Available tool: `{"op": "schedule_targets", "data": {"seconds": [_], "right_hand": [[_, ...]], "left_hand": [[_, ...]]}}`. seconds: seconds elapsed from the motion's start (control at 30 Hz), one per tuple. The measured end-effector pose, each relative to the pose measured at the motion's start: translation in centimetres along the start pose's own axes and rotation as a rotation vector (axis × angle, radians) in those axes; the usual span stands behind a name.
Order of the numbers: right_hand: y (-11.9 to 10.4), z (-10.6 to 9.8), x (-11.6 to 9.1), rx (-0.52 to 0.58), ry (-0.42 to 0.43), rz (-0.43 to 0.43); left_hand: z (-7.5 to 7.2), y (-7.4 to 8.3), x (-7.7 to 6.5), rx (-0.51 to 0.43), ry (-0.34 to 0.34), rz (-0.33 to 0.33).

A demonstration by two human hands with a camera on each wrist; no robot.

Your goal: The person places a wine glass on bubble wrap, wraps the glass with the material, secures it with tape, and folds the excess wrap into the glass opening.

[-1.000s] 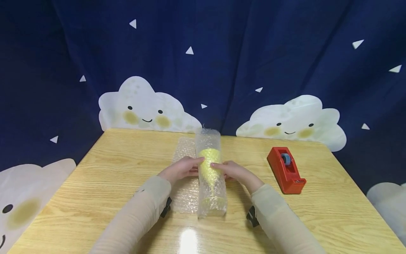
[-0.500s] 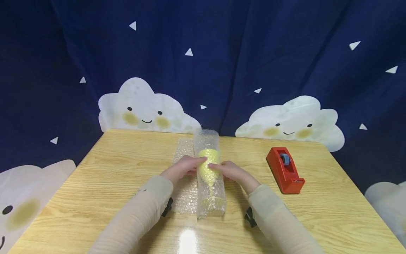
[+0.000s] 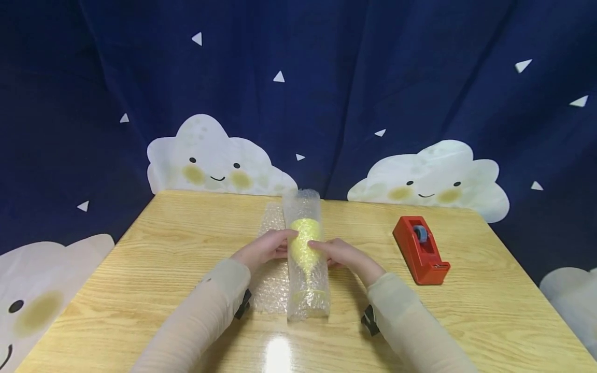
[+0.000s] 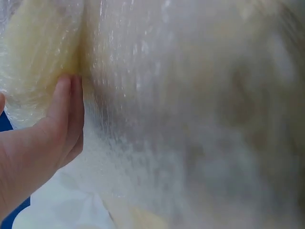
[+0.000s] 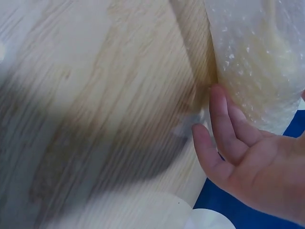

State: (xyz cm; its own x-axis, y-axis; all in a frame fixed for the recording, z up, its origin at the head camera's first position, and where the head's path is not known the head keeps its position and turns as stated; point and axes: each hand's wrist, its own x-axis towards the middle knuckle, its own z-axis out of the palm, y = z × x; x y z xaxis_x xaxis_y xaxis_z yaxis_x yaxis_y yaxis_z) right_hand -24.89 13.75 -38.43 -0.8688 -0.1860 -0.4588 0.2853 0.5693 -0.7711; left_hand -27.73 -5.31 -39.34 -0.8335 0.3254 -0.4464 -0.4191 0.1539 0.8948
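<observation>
A yellow goblet (image 3: 307, 246) lies on its side in a roll of clear bubble wrap (image 3: 303, 204), its bowl away from me and its foot towards me. My left hand (image 3: 266, 246) holds the roll's left side, thumb on top. Along the right side my right hand (image 3: 342, 253) holds it too, its thumb over the yellow bowl. In the left wrist view the fingers (image 4: 66, 109) lie against the wrap; the right wrist view has the fingertips (image 5: 218, 98) at the roll's lower edge. A flat length of bubble wrap (image 3: 270, 290) extends to the left beneath my left hand.
A red tape dispenser (image 3: 422, 254) with a blue-grey tape roll (image 3: 421, 233) stands to the right on the wooden table (image 3: 186, 228). Behind the table hangs a dark blue curtain (image 3: 298, 103) printed with clouds and white triangles.
The wrapped roll has shifted slightly to the left, with both hands still on it. The dispenser stays where it was.
</observation>
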Motion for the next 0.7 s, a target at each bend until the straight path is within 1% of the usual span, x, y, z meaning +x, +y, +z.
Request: {"op": "schedule_targets", "data": {"seconds": [0.17, 0.27, 0.33, 0.4, 0.53, 0.6, 0.7], "right_hand": [[-0.26, 0.20, -0.08, -0.004, 0.003, -0.012], [-0.36, 0.14, -0.16, -0.020, 0.002, -0.012], [-0.43, 0.03, -0.25, -0.022, 0.002, -0.007], [-0.50, -0.08, -0.34, -0.013, -0.007, -0.001], [-0.61, -0.33, -0.40, -0.004, -0.010, 0.017], [-0.60, -0.42, -0.39, -0.011, -0.004, 0.029], [-0.59, -0.44, -0.32, -0.015, 0.011, 0.037]], "left_hand": [[0.05, 0.45, -0.37, 0.156, 0.059, -0.038], [0.19, 0.63, -0.44, 0.201, 0.092, -0.056], [0.24, 0.63, -0.40, 0.197, 0.102, -0.056], [0.25, 0.63, -0.31, 0.178, 0.099, -0.051], [0.14, 0.61, -0.07, 0.141, 0.080, -0.030], [0.10, 0.64, 0.03, 0.125, 0.059, -0.027], [0.12, 0.73, 0.10, 0.107, 0.045, -0.027]]}}
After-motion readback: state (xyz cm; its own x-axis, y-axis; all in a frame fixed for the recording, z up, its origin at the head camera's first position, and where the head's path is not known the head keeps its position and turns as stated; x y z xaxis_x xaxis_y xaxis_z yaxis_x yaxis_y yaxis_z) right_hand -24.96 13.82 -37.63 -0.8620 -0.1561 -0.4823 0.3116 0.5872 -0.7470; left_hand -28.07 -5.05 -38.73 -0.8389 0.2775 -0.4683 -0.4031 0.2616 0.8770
